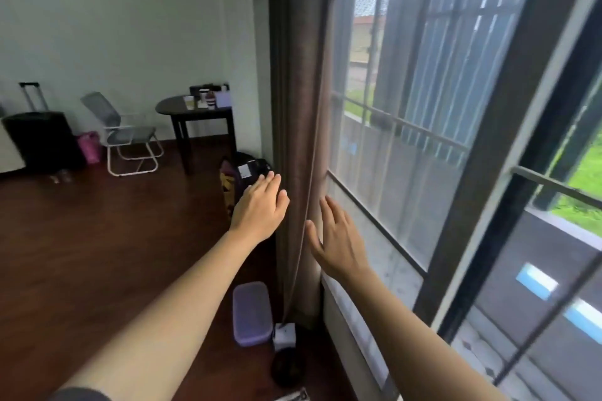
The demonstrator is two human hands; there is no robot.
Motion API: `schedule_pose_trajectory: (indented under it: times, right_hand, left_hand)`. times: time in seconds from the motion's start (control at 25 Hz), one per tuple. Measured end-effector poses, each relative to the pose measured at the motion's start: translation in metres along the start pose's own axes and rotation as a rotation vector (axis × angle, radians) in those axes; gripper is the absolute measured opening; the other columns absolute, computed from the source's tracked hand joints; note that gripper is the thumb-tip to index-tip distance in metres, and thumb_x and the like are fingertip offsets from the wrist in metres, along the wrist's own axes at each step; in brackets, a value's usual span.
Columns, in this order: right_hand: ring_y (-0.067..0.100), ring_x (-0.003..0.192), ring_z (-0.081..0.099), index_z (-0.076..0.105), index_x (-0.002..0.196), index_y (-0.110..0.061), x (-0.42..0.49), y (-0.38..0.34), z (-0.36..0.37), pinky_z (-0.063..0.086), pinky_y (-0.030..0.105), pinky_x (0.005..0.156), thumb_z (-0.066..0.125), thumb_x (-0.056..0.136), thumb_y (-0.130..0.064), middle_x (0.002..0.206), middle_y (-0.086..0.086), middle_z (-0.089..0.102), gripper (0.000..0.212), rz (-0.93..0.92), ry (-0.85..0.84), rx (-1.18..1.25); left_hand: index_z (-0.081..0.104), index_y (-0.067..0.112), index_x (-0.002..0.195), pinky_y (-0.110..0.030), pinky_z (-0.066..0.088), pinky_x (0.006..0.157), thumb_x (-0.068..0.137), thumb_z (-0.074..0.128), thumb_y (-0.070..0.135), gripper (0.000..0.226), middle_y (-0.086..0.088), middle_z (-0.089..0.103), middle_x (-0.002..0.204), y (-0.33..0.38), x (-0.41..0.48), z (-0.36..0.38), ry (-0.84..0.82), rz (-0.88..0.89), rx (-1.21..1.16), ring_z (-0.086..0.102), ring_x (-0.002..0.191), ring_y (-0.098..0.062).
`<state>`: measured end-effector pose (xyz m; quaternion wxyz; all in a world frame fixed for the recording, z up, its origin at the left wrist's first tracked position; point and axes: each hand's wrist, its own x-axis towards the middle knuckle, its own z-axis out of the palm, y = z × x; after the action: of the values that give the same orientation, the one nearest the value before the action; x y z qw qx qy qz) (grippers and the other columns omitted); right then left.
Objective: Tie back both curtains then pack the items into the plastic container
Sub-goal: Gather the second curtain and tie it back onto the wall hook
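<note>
A brown curtain [299, 81] hangs gathered at the left side of the window, reaching the floor. My left hand [262, 205] is open on the curtain's room side, fingers close to the fabric. On the window side, my right hand [335, 238] is open too, fingers spread beside the curtain's edge. Neither hand holds anything. On the floor below lies a plastic container [251, 312] with a purple lid, closed. Beside it sit a small white box [284, 335] and a dark round object [288, 368].
A large window [439, 140] with dark frames and a mesh screen fills the right. Bags [242, 176] stand on the wooden floor behind my left hand. Farther back are a dark table [202, 114] with items, a grey chair [125, 133] and a black suitcase [42, 140].
</note>
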<state>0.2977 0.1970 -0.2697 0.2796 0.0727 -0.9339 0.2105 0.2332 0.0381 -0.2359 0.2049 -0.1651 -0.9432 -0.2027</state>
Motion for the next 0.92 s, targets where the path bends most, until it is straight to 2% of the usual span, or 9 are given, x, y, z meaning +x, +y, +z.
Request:
schedule_pose_trajectory:
  times: [0.2,0.52,0.76,0.92]
  right_hand:
    - [0.023,0.143,0.02,0.023,0.146,-0.005,0.067,-0.008,0.064,0.007,0.026,0.113,0.014,0.087,-0.057,0.153,0.014,0.025,0.079,-0.063,-0.074,0.03]
    - [0.021,0.145,0.009,0.014,0.148,-0.009,0.177,0.0,0.147,0.008,0.029,0.116,0.02,0.091,-0.056,0.157,0.01,0.015,0.074,-0.033,-0.102,0.116]
    - [0.021,0.146,0.004,0.011,0.149,-0.011,0.241,-0.009,0.2,0.007,0.032,0.116,0.012,0.087,-0.06,0.158,0.008,0.006,0.079,-0.033,-0.121,0.129]
    - [0.022,0.146,-0.002,0.006,0.15,-0.014,0.28,-0.01,0.241,0.006,0.037,0.118,0.007,0.083,-0.064,0.159,0.007,-0.001,0.084,0.067,-0.128,0.114]
  left_hand:
    - [0.034,0.008,0.143,-0.033,0.024,0.112,0.1,0.034,0.03,0.048,-0.011,0.034,0.15,-0.054,0.041,0.013,0.029,-0.112,0.049,0.028,0.14,-0.024]
    - [0.035,0.011,0.143,-0.035,0.025,0.113,0.099,0.032,0.028,0.047,-0.008,0.033,0.151,-0.133,0.154,0.036,0.052,-0.188,0.032,0.027,0.141,-0.021]
    - [0.033,0.014,0.144,-0.037,0.027,0.113,0.1,0.03,0.031,0.047,-0.005,0.031,0.152,-0.189,0.218,0.04,0.07,-0.248,0.054,0.025,0.142,-0.02]
    - [0.027,0.017,0.147,-0.038,0.023,0.114,0.1,0.026,0.034,0.049,-0.002,0.023,0.155,-0.228,0.27,0.053,0.014,-0.212,0.05,0.019,0.144,-0.019]
